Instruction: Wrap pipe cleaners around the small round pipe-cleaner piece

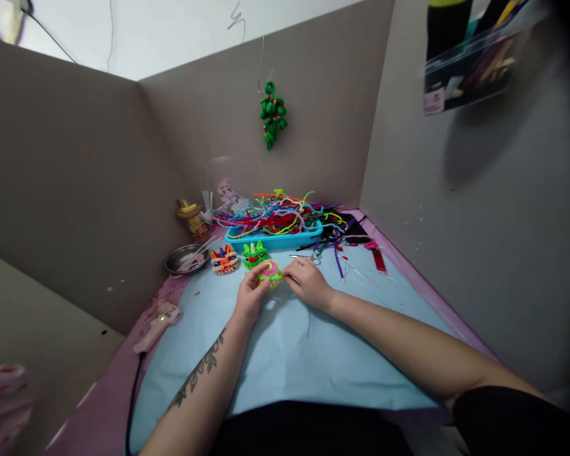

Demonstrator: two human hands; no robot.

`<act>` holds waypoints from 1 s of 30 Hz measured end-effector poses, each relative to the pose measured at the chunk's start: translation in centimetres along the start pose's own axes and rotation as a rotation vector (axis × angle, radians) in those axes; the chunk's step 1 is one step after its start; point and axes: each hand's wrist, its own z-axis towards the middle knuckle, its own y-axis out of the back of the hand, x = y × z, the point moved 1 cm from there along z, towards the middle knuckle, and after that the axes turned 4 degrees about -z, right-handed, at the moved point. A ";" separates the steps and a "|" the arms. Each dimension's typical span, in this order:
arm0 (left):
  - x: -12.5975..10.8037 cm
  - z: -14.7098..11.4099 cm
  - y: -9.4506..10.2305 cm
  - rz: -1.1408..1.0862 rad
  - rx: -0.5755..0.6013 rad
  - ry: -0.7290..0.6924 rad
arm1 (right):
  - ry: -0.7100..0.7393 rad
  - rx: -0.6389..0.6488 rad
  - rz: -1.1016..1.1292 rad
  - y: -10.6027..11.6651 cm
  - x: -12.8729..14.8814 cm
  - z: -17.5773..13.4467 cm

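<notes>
Two hands on one tiny pink-and-lime piece (269, 271), held up just over the blue-covered desk (361, 361). Left hand (251, 292) has its fingers pinching the piece from about 8 o'clock, thumb on the near side. Right hand (311, 285) has its fingers pressed together at the 3 o'clock edge, seemingly pinching a bit of it too, but exactly which bit is too small to tell.

Taking the piece as clock centre: the green critter (255, 256) sits just beside it at 11, the orange critter (225, 260) at 10, and the blue tray (285, 240) heaped with fuzzy stems (285, 218) at 12.

What might bite, imo: if the right fingers tug harder than the left ones grip, the piece could bend out of shape or pop loose. The green critter's so close that a slipped knuckle could knock it over. Scissors (316, 258) lie at 2, near the right hand, so a careless reach might mean a poke. And that pink glue gun (156, 328) down at 8 shows a light, so it may be hot; an elbow catching its cord (132, 392) could drag it around.
</notes>
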 end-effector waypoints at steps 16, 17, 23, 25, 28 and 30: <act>0.4 0.4 0.1 0.015 -0.113 0.026 | -0.022 -0.141 0.035 -0.1 -0.8 0.3; 0.4 0.4 0.2 0.002 -0.127 0.030 | -0.042 -0.157 0.030 -0.1 -1.0 0.2; -0.3 0.4 0.2 -0.078 -0.185 0.086 | -0.183 -0.108 -0.017 -0.7 -2.8 0.2; -0.3 0.4 0.2 -0.095 -0.189 0.093 | -0.230 -0.050 -0.014 -1.0 -3.1 0.2; -0.3 0.4 0.1 -0.108 -0.174 0.092 | -0.285 -0.002 0.008 -1.1 -3.2 0.3; -0.3 0.3 0.1 -0.109 -0.167 0.090 | -0.312 0.004 0.022 -1.0 -3.0 0.3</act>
